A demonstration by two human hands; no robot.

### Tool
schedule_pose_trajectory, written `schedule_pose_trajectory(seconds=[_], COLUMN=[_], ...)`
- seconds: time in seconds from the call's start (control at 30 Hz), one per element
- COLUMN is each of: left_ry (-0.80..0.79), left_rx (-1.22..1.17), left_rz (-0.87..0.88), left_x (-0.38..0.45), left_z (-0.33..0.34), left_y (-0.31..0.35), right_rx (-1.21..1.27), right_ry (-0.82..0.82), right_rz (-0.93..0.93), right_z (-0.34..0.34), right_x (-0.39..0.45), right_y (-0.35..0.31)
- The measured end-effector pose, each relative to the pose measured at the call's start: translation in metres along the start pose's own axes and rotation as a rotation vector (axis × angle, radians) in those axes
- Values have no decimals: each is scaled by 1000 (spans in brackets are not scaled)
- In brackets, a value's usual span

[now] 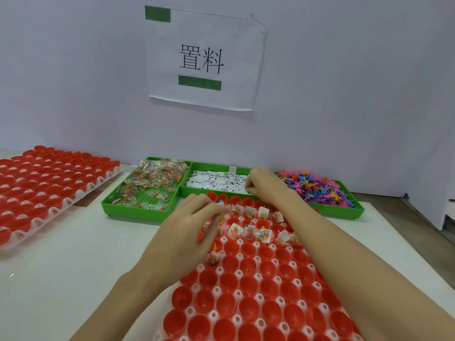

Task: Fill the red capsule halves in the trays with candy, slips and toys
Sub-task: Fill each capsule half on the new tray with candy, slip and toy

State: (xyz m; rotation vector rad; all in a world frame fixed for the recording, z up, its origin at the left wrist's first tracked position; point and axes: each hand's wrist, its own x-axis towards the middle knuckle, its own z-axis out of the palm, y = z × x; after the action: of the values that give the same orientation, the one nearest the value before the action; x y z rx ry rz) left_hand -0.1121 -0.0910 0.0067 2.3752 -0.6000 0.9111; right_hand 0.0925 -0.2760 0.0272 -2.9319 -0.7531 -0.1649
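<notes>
A white tray of red capsule halves (256,289) lies before me; its far rows hold candy packets (248,231), the near rows are empty. My left hand (189,230) hovers over the tray's far left part, fingers curled around small candy packets. My right hand (264,184) reaches into the green bin of white slips (214,182), fingertips pinching among the slips. Left of it is a green bin of candy packets (150,183); to the right stands a green bin of colourful toys (317,188).
A second tray of red capsule halves (46,183) sits at the far left on the white table (73,267). A wall with a paper sign (204,60) stands right behind the bins. The table's right edge runs close to the toy bin.
</notes>
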Motion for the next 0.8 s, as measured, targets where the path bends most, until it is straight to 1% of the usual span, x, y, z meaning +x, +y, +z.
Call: schedule_pose_trajectory(seconds=[0.1, 0.17, 0.3, 0.37, 0.47, 0.57, 0.63, 0.8], left_ry=[-3, -5, 15, 39, 75, 110, 127, 90], left_rx=[2, -3, -14, -41, -96, -187, -292, -605], left_rz=[-1, -13, -45, -64, -100, -155, -221, -420], left_x=[-1, -1, 0, 0, 1, 3, 4, 2], left_z=[1, 0, 0, 0, -1, 0, 0, 1], left_y=[2, 4, 3, 4, 8, 14, 21, 43], right_rx=[-30, -49, 34, 164, 460, 664, 764, 936], right_ry=[16, 55, 166, 248, 348, 372, 374, 390], right_rz=[1, -1, 35, 76, 131, 163, 164, 154], right_z=[-3, -4, -7, -11, -23, -33, -37, -36], right_x=[-2, -3, -11, -17, -42, -82, -113, -188], right_y=[1, 2, 7, 12, 14, 13, 10, -15])
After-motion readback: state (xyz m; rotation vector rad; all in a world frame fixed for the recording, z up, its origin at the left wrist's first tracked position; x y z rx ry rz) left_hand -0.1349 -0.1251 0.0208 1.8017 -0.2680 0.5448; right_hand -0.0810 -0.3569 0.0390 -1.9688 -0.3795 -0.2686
